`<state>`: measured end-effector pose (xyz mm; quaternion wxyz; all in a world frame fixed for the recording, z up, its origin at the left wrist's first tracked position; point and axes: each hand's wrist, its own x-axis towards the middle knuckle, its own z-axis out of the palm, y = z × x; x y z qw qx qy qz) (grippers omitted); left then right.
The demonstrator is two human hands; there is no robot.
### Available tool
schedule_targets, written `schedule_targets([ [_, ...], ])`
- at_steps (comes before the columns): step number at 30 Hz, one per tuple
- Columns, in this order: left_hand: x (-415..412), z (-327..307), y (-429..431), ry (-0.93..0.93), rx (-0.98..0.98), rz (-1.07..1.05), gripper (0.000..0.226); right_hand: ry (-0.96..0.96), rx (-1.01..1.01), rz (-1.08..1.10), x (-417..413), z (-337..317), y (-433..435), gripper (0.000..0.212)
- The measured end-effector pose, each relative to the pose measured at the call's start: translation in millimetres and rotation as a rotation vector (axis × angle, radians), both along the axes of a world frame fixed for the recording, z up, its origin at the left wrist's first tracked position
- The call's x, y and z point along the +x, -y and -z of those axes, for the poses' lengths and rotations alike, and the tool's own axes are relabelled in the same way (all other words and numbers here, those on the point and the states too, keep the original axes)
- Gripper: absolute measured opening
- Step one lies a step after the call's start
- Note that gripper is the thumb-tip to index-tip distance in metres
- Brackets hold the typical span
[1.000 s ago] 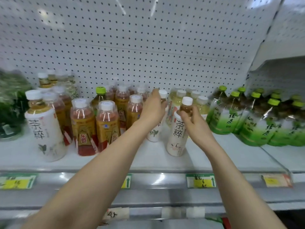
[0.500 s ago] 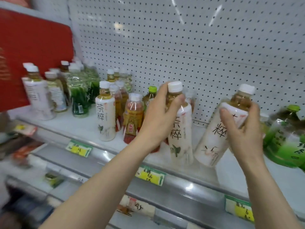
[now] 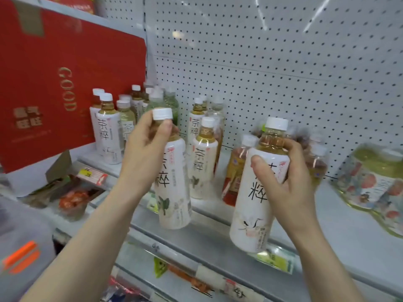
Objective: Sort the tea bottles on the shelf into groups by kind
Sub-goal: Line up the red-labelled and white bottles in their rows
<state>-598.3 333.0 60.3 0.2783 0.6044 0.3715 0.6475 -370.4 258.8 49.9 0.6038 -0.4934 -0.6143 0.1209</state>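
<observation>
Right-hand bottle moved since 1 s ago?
Yes. The right hand has lifted its white-label bottle off the shelf, leftward toward the orange tea bottles.

We hold two clear plastic tea bottles. The left bottle (image 3: pixel 173 184) and the right bottle (image 3: pixel 255 199) each wear a smooth white sleeve with a soft sheen, and their caps (image 3: pixel 277 123) look like ribbed white plastic. The shelf (image 3: pixel 353 219) looks like pale painted metal, faintly glossy. Its front rail (image 3: pixel 207 240) is shiny grey, though we cannot tell whether it is metal or plastic. The perforated back panel (image 3: pixel 283 62) catches glare. The red carton (image 3: pixel 54 83) looks like matt cardboard with gilt lettering.
</observation>
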Motion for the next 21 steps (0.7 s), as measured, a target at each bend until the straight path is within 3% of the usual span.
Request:
schedule_targets([
  [5,-60,3,-40,-0.038,0.015,-0.04,0.014,0.077,-0.019,-0.014,-78,2,-28,0.048],
  [16,-117,5,-93,-0.074,0.063,0.075,0.027,0.214,-0.126,0.228,-186,4,-122,0.071],
  [21,-127,8,-104,-0.065,0.097,0.122,0.031,0.217,-0.191,0.382,-186,19,-189,0.05],
])
